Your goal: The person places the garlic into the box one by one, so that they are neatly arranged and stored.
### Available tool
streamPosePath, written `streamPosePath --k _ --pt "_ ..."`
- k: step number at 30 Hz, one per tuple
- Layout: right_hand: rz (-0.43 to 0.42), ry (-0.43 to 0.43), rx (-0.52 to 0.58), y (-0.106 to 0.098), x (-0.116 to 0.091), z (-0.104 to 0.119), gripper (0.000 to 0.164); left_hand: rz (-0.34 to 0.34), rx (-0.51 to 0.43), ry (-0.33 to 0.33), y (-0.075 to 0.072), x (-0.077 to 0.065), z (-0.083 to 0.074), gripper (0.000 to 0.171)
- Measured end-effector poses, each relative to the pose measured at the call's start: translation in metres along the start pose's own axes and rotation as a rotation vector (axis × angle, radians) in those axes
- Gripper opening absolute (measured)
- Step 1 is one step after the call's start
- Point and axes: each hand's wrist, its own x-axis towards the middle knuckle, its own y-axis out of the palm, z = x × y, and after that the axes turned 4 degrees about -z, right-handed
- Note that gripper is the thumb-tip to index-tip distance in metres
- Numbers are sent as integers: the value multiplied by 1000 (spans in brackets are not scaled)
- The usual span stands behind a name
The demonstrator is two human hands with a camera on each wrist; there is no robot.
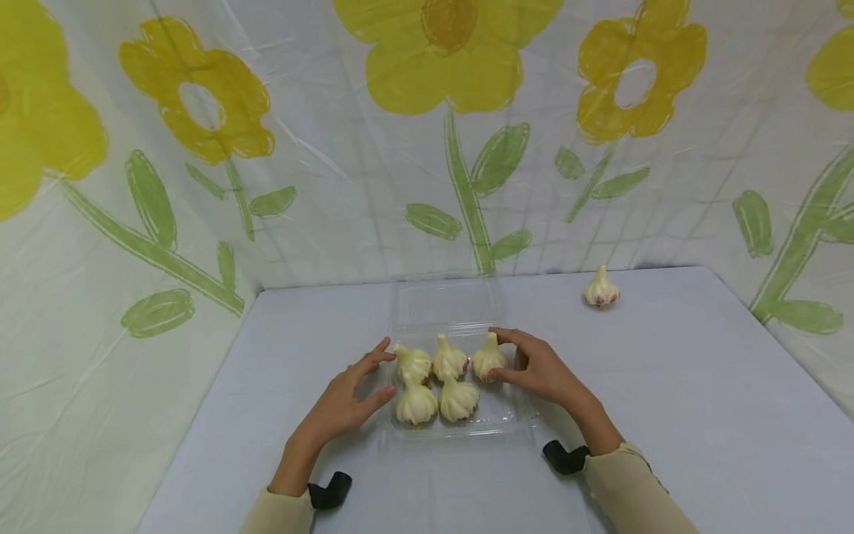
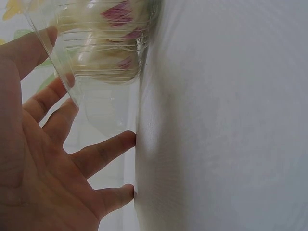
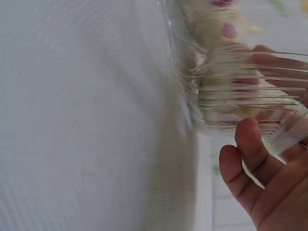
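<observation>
A clear plastic container (image 1: 497, 415) stands on the table with its lid (image 1: 447, 305) folded back behind it. Several garlic bulbs (image 1: 416, 405) sit inside in two rows. My right hand (image 1: 543, 371) reaches over the right wall and pinches the back-right garlic bulb (image 1: 489, 359) between thumb and fingers. Through the ribbed wall in the right wrist view, part of that hand's fingers (image 3: 279, 72) shows beside the bulbs. My left hand (image 1: 347, 400) lies along the container's left side, fingers spread and fairly straight. In the left wrist view its fingertips (image 2: 67, 81) touch the container's rim.
One more garlic bulb (image 1: 601, 289) stands near the table's back edge, right of the container. A white curtain with yellow flowers (image 1: 450, 59) hangs behind and beside the white table (image 1: 700, 415). Black wrist mounts (image 1: 565, 457) sit below both hands.
</observation>
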Motion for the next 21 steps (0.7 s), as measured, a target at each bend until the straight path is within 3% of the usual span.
streamPosePath --k 5,21 --pt "18 52 -2 -1 0 2 81 -1 0 3 0 0 0 48" --pt "3 35 2 -3 0 1 80 -2 9 2 0 -1 0 49"
